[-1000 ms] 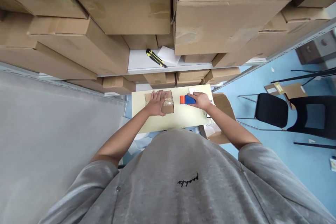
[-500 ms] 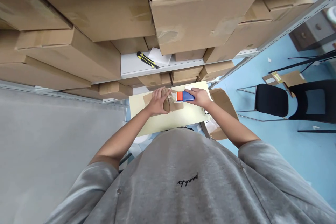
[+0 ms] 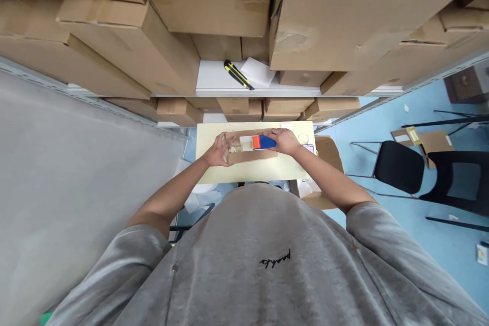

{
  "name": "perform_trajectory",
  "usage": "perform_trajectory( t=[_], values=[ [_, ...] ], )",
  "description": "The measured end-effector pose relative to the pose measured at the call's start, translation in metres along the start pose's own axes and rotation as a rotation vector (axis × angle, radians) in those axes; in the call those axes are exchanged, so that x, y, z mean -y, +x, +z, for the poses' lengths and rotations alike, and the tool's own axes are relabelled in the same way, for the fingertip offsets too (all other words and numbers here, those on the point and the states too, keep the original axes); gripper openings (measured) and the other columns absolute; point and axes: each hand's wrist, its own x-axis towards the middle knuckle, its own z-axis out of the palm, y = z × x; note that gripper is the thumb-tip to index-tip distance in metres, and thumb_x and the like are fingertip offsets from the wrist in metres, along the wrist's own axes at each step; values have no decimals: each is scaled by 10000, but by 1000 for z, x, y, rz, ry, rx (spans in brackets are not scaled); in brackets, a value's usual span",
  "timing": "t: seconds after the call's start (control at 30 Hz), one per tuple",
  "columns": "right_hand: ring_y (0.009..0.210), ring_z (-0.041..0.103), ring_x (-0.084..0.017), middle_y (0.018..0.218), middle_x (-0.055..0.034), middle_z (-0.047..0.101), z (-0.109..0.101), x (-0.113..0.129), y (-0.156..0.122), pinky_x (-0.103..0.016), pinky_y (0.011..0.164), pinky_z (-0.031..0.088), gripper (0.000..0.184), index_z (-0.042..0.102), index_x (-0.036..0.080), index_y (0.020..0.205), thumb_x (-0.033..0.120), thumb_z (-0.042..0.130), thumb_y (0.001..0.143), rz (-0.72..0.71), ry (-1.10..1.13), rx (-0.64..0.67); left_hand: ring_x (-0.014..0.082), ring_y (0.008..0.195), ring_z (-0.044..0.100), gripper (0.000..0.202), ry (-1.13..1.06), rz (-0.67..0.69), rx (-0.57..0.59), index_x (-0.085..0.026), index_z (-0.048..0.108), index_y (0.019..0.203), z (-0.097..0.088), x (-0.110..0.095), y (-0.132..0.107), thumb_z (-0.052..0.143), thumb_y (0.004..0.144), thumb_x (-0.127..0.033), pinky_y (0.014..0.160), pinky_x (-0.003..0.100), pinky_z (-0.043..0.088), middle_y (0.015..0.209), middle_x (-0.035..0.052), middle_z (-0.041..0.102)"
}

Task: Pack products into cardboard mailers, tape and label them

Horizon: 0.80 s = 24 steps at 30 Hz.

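A flat brown cardboard parcel [image 3: 250,158] lies on a pale yellow board [image 3: 248,173], with a strip of transparent tape [image 3: 244,144] along its top. My left hand [image 3: 218,150] grips the parcel's left end, over the taped part. My right hand [image 3: 286,142] is shut around a blue-handled tape dispenser [image 3: 263,142] with an orange end, which rests on the parcel's right half. The dispenser's roll is mostly hidden by the handle and my fingers.
A phone [image 3: 308,148] lies by the board's right edge, above an open cardboard box [image 3: 328,155]. Stacked cartons fill the shelves ahead, with a yellow-and-black utility knife [image 3: 237,74] on a white shelf [image 3: 217,79]. Black chairs [image 3: 399,168] stand on the blue floor at right.
The dispenser has moved from the board beside the parcel onto its top. The parcel now lies farther right, and tape stretches along it. My left hand has shifted to the parcel's left end.
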Motion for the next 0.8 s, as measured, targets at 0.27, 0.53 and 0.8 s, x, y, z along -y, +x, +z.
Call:
perform_trajectory(
  t=[0.27,0.53,0.8],
  values=[
    [1052,647,-325,1206,-171,704,2,-1,6,-368,854,397,683,589,200,1539,549,677,958,28,-67,117,609,1596,-53,1569,158,-23,76,-72,110,1716,15,-5,-4,889,543,-762,1219,791,2,1740,360,-40],
    [1016,664,-306,1176,-148,722,0,4,7,-348,814,410,703,583,220,1547,574,676,947,70,-63,133,522,1634,-13,1595,156,-121,117,-8,12,1700,37,-50,56,859,574,-753,1276,677,-74,1744,361,18],
    [1031,676,-302,1149,-130,731,11,-49,-32,-334,805,421,719,569,236,1564,605,645,951,218,-89,138,505,1630,80,1517,169,-94,101,-61,55,1710,40,-34,52,864,575,-659,1280,676,-53,1743,327,129]
  ],
)
